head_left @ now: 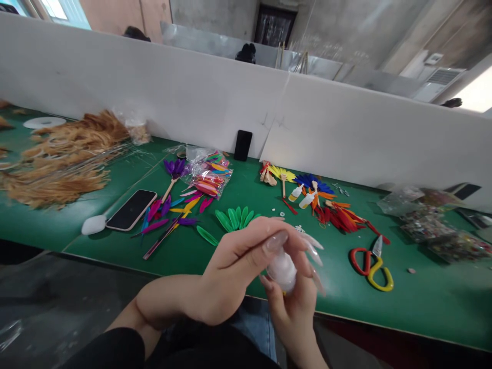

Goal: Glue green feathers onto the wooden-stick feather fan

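Note:
My right hand (298, 305) is wrapped round a white bottle (283, 271), with a speck of yellow low on it; most of it is hidden by my fingers. Over its top, my left hand (246, 251) is closed, the thumb bent against the curled fingers. What the left fingers grip at the top is hidden. Just beyond the hands, a fan of green feathers (234, 219) lies on the green table (326, 277). A loose green feather (207, 235) lies left of it. Tiny white pieces (300, 229) lie behind my fingers.
Scissors (371, 264) lie right of my hands. Small glue bottles (306, 200) stand near yellow, blue and red feather fans. Leftward are loose coloured feathers (165, 215), a phone (131, 210), a mouse (94, 225) and tan fibre bundles (57, 179). A white partition (192, 97) stands behind.

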`<state>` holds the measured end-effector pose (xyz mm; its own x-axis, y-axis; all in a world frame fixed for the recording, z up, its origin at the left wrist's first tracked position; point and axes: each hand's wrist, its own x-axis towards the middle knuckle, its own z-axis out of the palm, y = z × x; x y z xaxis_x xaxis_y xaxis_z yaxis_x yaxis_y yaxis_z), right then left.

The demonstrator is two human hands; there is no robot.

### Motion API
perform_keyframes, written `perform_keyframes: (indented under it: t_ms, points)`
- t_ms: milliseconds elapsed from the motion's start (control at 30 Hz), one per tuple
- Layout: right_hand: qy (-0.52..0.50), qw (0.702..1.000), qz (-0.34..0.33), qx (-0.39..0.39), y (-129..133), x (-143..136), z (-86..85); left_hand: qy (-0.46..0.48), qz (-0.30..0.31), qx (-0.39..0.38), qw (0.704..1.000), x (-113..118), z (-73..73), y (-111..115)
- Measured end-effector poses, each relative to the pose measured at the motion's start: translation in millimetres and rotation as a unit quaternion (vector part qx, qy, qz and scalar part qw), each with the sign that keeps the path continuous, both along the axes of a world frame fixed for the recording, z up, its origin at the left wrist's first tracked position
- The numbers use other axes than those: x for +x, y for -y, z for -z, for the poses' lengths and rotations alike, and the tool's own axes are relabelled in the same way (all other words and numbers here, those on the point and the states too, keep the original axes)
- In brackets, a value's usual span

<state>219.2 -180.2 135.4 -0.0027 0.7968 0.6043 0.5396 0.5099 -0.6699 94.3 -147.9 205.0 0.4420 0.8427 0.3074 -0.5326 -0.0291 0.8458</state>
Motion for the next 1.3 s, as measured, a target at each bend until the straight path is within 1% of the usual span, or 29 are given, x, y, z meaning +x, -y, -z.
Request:
perform_keyframes:
  t_ms: [67,167,300,400,500,567,633,767,833,900,967,1200,1300]
  points:
    - [-0.026,1.0,-0.005,-0.011,-2,-1,-3.4,0.002,-0.017,0.013,1.0,-2,-1.2,-4]
    - [-0.054,0.999,0.005,0.001,-5,0,-4.1,0.0,0.009,0.013,1.0,-7,-1.5,-10]
    - [-0.026,0.999,0.014,0.014,-10,4,-1.0,-0.02,0.044,0.005,0.999,-10,5.5,-15]
    - [0.0,1.0,0.01,0.019,-13,5,0.2,-0.023,0.052,0.008,0.998,-11,10.7,-15]
    - [0.001,1.0,-0.001,0.009,-14,4,0.7,-0.032,0.037,-0.037,0.998,-11,12.0,-17]
    - [-0.029,1.0,0.003,0.006,-14,3,2.2,-0.038,0.029,-0.081,0.996,-12,12.4,-21]
    - [-0.074,0.997,0.014,0.009,-12,2,6.1,-0.033,0.015,-0.108,0.994,-12,14.2,-26]
    - [-0.14,0.989,0.052,0.008,-7,4,19.3,-0.02,-0.05,-0.109,0.993,-9,23.0,-38]
    - [-0.141,0.987,0.078,0.002,-7,6,24.5,-0.031,-0.095,-0.101,0.99,-7,27.3,-45]
    - [-0.132,0.987,0.096,-0.005,-8,8,26.7,-0.042,-0.127,-0.092,0.987,-6,30.1,-51]
    - [-0.128,0.987,0.101,-0.011,-11,10,26.2,-0.045,-0.127,-0.088,0.987,-6,31.4,-56]
    - [-0.129,0.984,0.111,-0.049,-19,12,23.9,-0.008,-0.09,-0.112,0.99,-9,36.3,-64]
    - [-0.118,0.985,0.109,-0.061,-23,11,24.2,-0.029,-0.095,-0.111,0.989,-10,40.1,-69]
